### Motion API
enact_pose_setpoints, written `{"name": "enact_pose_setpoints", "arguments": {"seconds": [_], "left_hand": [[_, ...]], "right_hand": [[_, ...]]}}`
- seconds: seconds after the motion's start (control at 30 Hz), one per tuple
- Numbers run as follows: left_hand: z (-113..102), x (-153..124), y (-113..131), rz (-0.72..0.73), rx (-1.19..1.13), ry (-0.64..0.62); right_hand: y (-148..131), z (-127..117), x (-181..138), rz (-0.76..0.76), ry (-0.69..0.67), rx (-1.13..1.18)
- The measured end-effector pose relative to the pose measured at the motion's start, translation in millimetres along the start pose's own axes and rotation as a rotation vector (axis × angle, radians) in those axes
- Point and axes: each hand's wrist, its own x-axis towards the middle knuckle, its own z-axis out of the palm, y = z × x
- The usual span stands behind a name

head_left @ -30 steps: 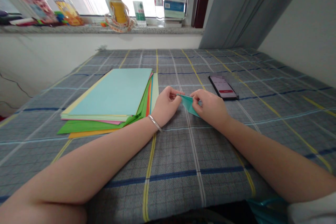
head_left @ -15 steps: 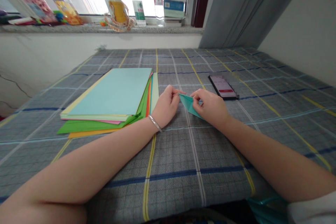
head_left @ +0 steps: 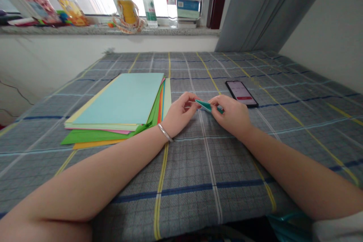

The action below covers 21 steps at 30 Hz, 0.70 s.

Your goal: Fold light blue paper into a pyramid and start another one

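Note:
A small folded piece of teal paper [head_left: 204,105] is held just above the cloth, seen nearly edge-on with its pointed end to the left. My right hand [head_left: 232,115] pinches its right part between thumb and fingers, which cover that end. At the pointed tip, my left hand [head_left: 181,112], with a silver bangle at the wrist, has its thumb and fingers closed around the paper. How firmly the left fingers press is hard to see.
A stack of coloured paper [head_left: 121,98], light blue on top, lies left of my hands. A phone [head_left: 242,92] with a lit screen rests beyond my right hand. Checked cloth [head_left: 187,166] covers the surface. Bottles, a box [head_left: 188,4] and snack bags line the windowsill.
The folded paper has turned from showing its broad face to nearly edge-on. Both hands have shifted slightly to the right with it.

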Motion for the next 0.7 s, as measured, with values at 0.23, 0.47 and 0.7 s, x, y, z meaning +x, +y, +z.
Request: {"name": "enact_pose_setpoints", "arguments": {"seconds": [0.23,0.47,0.7], "left_hand": [[-7,-3,9,0.150,0.290,-0.034],[-8,-5,10,0.200,0.374,-0.076],[-10,-5,15,0.195,0.315,-0.115]], "right_hand": [[8,1,-1,-0.123,0.004,0.048],[10,5,-1,-0.247,-0.004,0.109],[9,4,-1,-0.221,-0.023,0.136]]}}
